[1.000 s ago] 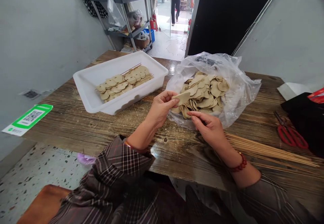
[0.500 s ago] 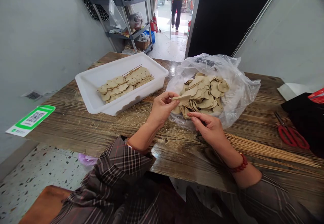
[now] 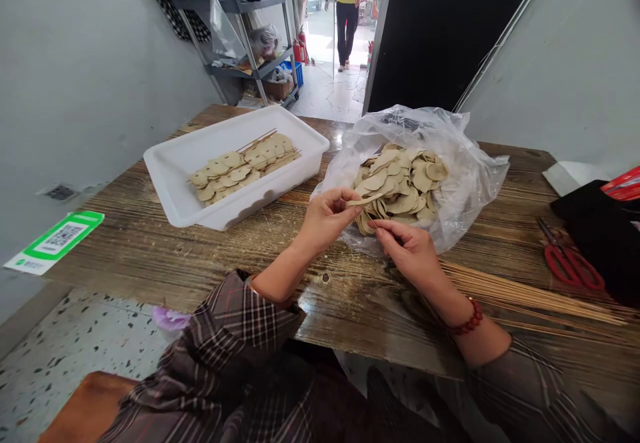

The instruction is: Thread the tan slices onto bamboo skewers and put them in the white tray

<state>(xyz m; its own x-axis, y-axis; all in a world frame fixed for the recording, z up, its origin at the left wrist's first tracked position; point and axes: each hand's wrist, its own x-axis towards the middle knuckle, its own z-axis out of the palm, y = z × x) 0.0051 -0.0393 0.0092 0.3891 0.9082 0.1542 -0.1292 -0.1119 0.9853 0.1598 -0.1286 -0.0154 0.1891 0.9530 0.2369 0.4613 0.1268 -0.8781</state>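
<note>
Head view: left hand [image 3: 326, 219] pinches at least one beige slice [image 3: 369, 199], nearly edge-on, at two o'clock; right hand [image 3: 411, 248] pinches one thin stick [image 3: 371, 223], mostly hidden. From them, one bag [image 3: 473, 169], between one and two, and one tray [image 3: 173, 163], at ten, hold slices overlapped beyond counting.

Scissors [image 3: 564, 251] lie right of the hands [image 3: 411, 251], a green-and-white card [image 3: 61, 237] left; beyond, a cart [image 3: 260, 3] and a person [image 3: 347, 26].
</note>
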